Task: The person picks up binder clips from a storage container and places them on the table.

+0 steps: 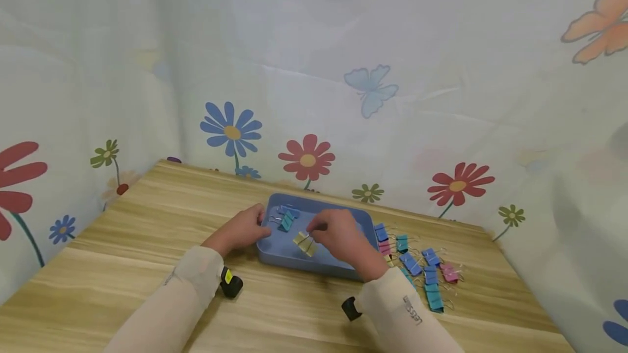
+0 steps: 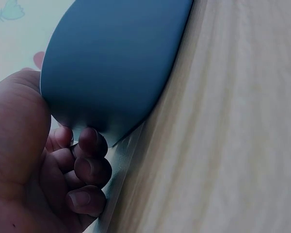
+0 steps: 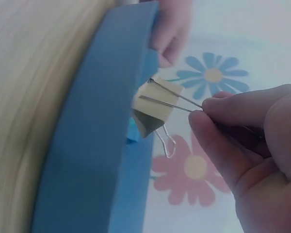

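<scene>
My left hand (image 1: 242, 229) grips the left end of a blue tray (image 1: 309, 269), its thumb over the rim and its fingers curled below the outer wall (image 2: 89, 170). Over the tray's middle, my right hand (image 1: 342, 236) pinches a yellow binder clip (image 1: 305, 244) by one wire handle. In the right wrist view that clip (image 3: 153, 104) hangs from thumb and forefinger, its other handle sticking out free. Inside the tray, near the left hand, sits a teal binder clip (image 1: 285, 221).
To the right of the tray several binder clips lie loose on the wooden table (image 1: 289, 309), among them a pink clip (image 1: 448, 272), a blue clip (image 1: 411, 263) and a teal clip (image 1: 434, 297). A flower-printed curtain (image 1: 314, 70) stands behind the table's back edge.
</scene>
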Demonstrator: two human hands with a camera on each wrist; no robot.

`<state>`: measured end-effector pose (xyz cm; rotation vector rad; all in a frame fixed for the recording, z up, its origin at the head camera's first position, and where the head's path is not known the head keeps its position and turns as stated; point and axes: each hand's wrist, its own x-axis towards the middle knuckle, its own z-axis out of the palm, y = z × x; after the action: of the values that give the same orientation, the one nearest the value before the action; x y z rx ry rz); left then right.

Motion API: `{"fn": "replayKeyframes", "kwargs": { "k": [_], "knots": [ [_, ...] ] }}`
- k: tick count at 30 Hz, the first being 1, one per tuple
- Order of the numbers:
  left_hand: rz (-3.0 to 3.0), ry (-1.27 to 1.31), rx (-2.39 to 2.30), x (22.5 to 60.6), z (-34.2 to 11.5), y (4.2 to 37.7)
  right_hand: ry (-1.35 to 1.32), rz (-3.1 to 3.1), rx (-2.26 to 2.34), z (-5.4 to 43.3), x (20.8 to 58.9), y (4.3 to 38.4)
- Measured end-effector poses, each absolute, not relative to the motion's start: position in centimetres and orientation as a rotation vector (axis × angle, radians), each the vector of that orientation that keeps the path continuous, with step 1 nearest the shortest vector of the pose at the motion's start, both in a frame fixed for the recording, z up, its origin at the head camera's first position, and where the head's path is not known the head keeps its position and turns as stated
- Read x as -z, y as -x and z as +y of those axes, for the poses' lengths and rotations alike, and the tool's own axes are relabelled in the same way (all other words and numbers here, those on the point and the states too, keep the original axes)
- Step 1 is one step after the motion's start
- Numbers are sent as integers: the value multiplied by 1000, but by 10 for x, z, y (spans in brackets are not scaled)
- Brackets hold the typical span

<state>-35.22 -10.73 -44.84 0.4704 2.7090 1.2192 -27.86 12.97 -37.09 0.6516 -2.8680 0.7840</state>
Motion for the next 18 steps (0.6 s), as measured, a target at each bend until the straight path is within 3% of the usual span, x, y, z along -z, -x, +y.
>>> {"fn": "replayKeyframes", "kwargs": {
  "k": [18],
  "knots": [
    [2718,-494,-1204,450,-107,354,-77,-2633,-1358,215,349,230]
  ]
}}
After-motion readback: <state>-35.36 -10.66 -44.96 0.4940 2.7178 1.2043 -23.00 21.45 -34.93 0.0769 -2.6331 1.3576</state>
